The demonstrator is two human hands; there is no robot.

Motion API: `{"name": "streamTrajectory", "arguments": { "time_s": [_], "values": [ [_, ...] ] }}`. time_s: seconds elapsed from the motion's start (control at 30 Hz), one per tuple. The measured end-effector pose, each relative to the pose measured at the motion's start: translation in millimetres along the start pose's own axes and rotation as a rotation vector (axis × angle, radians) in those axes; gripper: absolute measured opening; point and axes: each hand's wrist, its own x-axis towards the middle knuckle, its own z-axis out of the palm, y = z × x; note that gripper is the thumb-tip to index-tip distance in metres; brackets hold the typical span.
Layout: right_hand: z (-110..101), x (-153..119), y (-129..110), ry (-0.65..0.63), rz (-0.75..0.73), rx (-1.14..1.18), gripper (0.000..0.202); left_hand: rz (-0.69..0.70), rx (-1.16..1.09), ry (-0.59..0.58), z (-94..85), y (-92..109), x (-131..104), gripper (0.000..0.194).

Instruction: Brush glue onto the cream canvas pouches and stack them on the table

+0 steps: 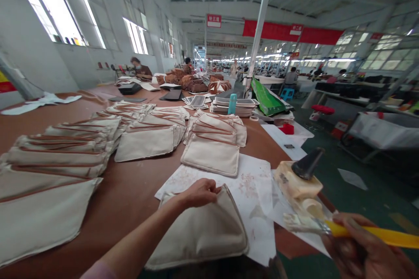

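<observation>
My left hand (200,192) is closed on the top edge of a cream fabric pouch (203,233), which lies near the front of the table, partly on stained white paper (255,183). The wrist and forearm cover part of the pouch. In my right hand (363,244) is a paintbrush (303,223) with a yellow handle and pale, coated bristles pointing left. Just beyond the bristles stands a cream plastic container (296,178) with a dark cone-shaped piece on top. Another cream pouch (209,153) heads an overlapping row behind the held one.
More overlapping cream pouches (49,213) cover the brown table at left. A teal bottle (232,103) stands by stacked trays (219,107) farther back. A white bin (301,133) is at right, beyond the table edge. Other people work in the distance.
</observation>
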Motion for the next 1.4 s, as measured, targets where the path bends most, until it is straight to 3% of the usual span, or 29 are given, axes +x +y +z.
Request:
{"name": "streamTrajectory", "arguments": {
  "time_s": [0.13, 0.23, 0.37, 0.53, 0.7, 0.9, 1.17, 1.4],
  "values": [
    [33.2, -7.9, 8.7, -0.110, -0.042, -0.022, 0.042, -0.073, 0.089, 0.063, 17.0, -4.9, 27.3, 0.029],
    [41.5, -5.6, 20.3, -0.188, -0.024, 0.020, 0.039, -0.097, 0.145, 0.077, 27.8, -2.1, 41.6, 0.048],
    [41.5, -1.8, 28.3, -0.174, -0.007, 0.024, 0.036, -0.116, 0.188, 0.049, 39.9, 8.1, 56.2, 0.028],
    [36.0, 7.2, 31.4, -0.160, -0.048, 0.050, 0.037, -0.165, 0.190, 0.074, 53.2, 17.9, 69.0, 0.035],
    [29.3, 23.2, 46.4, -0.213, -0.127, 0.070, 0.034, -0.205, 0.041, -0.001, 51.3, 14.5, 77.1, 0.018],
    [39.8, 40.1, 66.0, -0.280, -0.149, -0.008, 0.038, -0.097, -0.332, -0.061, 37.6, 15.4, 48.0, 0.026],
    [63.9, 40.9, 95.8, -0.473, -0.309, -0.304, 0.033, -0.020, -0.647, -0.128, 26.2, 40.9, 4.9, 0.028],
    [54.2, 40.9, 86.7, -0.417, -0.483, -0.464, 0.033, -0.013, -0.760, -0.102, 21.9, 54.5, -8.9, 0.025]
  ]
}}
